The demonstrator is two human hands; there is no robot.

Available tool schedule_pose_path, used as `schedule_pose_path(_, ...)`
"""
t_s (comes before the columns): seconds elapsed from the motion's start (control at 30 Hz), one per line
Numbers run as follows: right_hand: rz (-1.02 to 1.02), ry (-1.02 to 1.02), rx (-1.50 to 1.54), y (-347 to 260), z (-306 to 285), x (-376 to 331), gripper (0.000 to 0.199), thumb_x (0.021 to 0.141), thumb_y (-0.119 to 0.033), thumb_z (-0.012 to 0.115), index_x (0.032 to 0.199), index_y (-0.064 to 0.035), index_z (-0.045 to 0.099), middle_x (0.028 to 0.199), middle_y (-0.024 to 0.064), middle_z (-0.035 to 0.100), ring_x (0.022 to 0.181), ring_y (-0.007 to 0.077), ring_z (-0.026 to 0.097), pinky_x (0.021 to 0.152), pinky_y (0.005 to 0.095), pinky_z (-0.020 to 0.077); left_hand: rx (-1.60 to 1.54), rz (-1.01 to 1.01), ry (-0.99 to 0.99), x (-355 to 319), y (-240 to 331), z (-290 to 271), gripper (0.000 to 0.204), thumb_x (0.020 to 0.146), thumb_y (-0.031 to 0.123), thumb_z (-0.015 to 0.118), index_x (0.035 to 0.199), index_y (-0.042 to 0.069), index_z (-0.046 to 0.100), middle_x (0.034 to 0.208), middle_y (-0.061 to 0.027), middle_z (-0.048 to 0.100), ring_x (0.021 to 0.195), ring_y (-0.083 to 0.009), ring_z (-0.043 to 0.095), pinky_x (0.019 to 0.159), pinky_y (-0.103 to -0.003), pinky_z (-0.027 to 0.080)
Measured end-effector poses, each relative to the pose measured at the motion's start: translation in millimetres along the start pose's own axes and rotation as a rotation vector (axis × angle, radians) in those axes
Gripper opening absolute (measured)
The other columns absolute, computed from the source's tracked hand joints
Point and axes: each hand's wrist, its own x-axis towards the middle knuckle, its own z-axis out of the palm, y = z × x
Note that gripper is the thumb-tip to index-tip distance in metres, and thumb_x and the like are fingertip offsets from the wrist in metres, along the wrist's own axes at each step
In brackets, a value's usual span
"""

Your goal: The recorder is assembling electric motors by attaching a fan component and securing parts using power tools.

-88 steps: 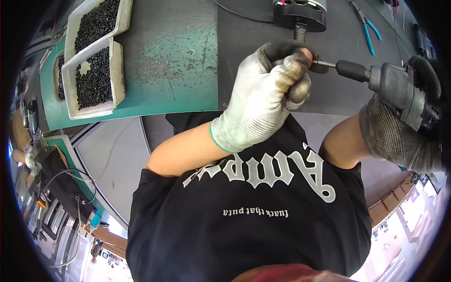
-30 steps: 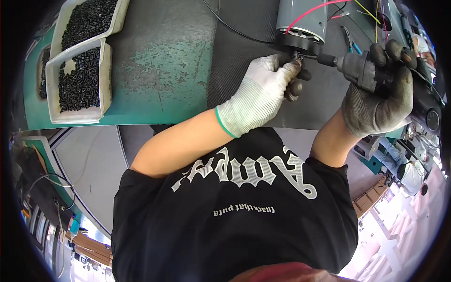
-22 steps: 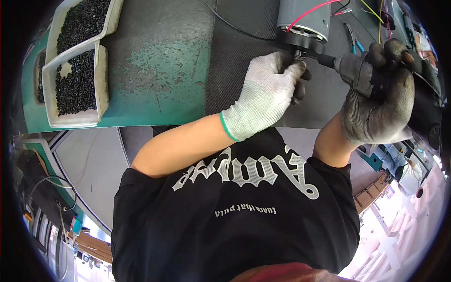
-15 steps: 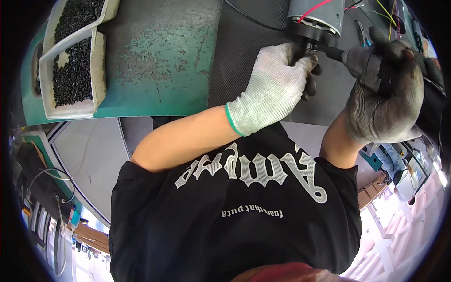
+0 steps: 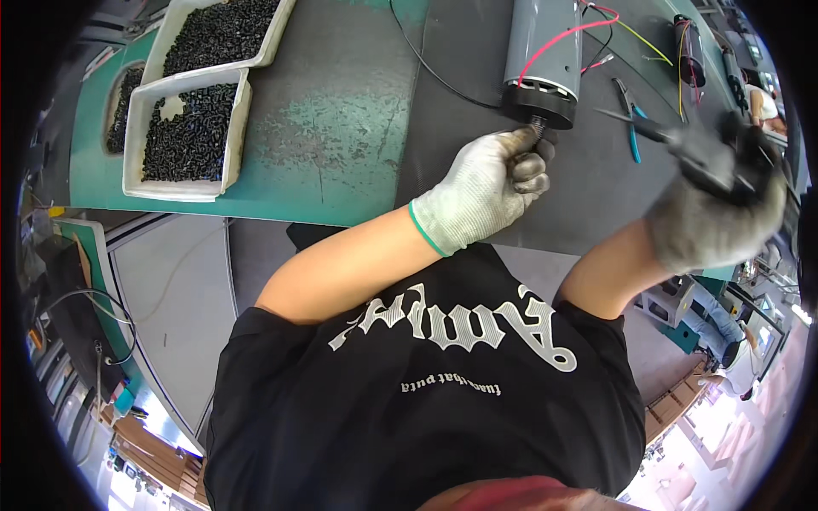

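A grey cylindrical motor (image 5: 545,43) with a black end cap (image 5: 538,104) lies at the far middle of the bench, red, black and yellow wires at its side. My left hand (image 5: 490,187), in a white glove, is closed with thumb and fingers around the dark ribbed shaft (image 5: 538,124) at the motor's near end. My right hand (image 5: 711,221), in a dirty grey glove, grips a power screwdriver (image 5: 694,153), blurred by motion. Its thin bit points left toward the motor's end, apart from it.
Pliers (image 5: 632,128) with blue handles lie right of the motor. Beyond them is a smaller dark motor (image 5: 688,53) with wires. Two white bins (image 5: 132,166) of small black parts stand at the left. A black cable (image 5: 434,72) crosses the mat. Other people (image 5: 733,358) are at the right.
The power screwdriver has drawn back right, away from the shaft, with my right hand. My left hand stays on the shaft. The view has shifted, showing more of the motor and pliers.
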Motion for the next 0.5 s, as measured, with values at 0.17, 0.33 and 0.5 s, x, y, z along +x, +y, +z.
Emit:
schedule_pose_path(0.17,0.221,-0.05,-0.053,71.5,-73.8,63.7,0.031,0.083,-0.006,0.067,0.109,0.008,0.057,0.101,0.0153,0.064,0.087,0.0262,0.064,0.076,0.0375,0.0576,-0.235,-0.075,-0.274,-6.5,4.2,-16.1,0.031,0.097,0.028,0.038,0.093,0.003,0.056,0.068,-0.0044,0.055,0.041,-0.0087,0.03,0.043,-0.024,0.026)
schedule_pose_path(0.33,0.015,-0.136,-0.527,109.2,-103.8,39.7,0.042,0.081,-0.01,0.072,0.113,0.0097,0.053,0.114,0.0173,0.06,0.096,0.025,0.062,0.082,0.0342,0.0535,-0.055,-0.038,-0.239,-14.6,10.8,-11.9,0.034,0.097,0.033,0.04,0.095,0.004,0.057,0.068,-0.0025,0.052,0.046,-0.0103,0.04,0.045,-0.024,0.032)
schedule_pose_path(0.5,-0.15,-0.676,-1.063,127.8,-99.5,-4.4,0.069,0.085,-0.038,0.068,0.137,0.0001,0.043,0.136,0.0268,0.043,0.126,0.0392,0.043,0.108,0.0465,0.0333,1.765,0.934,0.338,-44.8,62.7,4.1,0.04,0.088,0.039,0.06,0.085,-0.001,0.061,0.072,-0.0158,0.064,0.063,-0.0256,0.064,0.059,-0.036,0.049)
